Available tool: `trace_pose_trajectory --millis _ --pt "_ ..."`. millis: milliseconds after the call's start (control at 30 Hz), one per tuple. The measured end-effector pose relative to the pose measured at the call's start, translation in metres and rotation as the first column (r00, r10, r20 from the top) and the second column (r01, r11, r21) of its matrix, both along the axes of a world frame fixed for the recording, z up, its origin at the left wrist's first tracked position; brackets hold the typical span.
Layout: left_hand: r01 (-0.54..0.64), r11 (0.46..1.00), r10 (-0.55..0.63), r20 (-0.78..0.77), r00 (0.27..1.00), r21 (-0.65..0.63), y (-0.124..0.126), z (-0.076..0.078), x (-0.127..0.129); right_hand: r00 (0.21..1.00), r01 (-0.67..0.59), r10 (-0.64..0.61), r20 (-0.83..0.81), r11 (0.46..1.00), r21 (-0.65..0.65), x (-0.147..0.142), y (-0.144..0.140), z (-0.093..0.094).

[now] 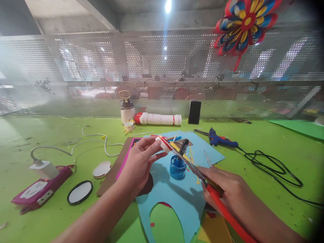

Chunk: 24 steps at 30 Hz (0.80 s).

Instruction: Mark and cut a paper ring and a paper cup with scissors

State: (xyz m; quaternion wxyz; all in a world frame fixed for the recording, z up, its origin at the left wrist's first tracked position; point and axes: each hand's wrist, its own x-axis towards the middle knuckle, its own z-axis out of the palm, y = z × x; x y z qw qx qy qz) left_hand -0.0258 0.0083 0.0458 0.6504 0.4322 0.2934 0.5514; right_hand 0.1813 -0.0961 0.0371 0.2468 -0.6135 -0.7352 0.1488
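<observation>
Table: green top (278, 158), with a perforated metal screen (76, 74) behind it.
Pinwheel: paper pinwheel (244, 23) in red, blue and yellow hangs on the screen at upper right.
Sheet: blue sheet (177, 199) lies flat in the middle, with an arch cut out of its near edge.
Left hand: left hand (140, 163) is closed on a small strip (163, 143) of red, white and yellow paper, pinched between thumb and fingers, above the sheet.
Right hand: right hand (229, 189) is clamped on the scissors (199, 175) with red handles; the blades are apart and their tips are at the strip.
Glue gun: blue glue gun (220, 139) lies right of the sheet, cord (273, 168) trailing right.
Phone: pink phone (37, 192) with a charger (44, 168) is at far left.
Jar: blue jar (178, 167) stands on the sheet, just under the blades.
</observation>
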Motion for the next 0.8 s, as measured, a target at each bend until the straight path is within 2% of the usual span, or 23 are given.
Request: trace_pose_trajectory --millis 400,633,800 --pt "-0.014 1.0 0.016 -0.078 0.997 0.023 -0.0027 0.0034 0.0018 1.0 -0.016 0.015 -0.024 1.0 -0.008 0.0 0.0015 0.0004" --pt "-0.016 0.999 0.018 -0.051 0.999 0.038 -0.0032 0.003 0.0009 0.996 -0.021 0.016 -0.089 0.998 -0.055 0.0 0.0002 -0.0007" --pt "-0.019 0.999 0.02 -0.045 0.999 0.032 -0.0055 0.0056 0.0016 0.998 -0.005 0.006 -0.064 1.0 0.008 -0.0002 -0.0004 -0.0028"
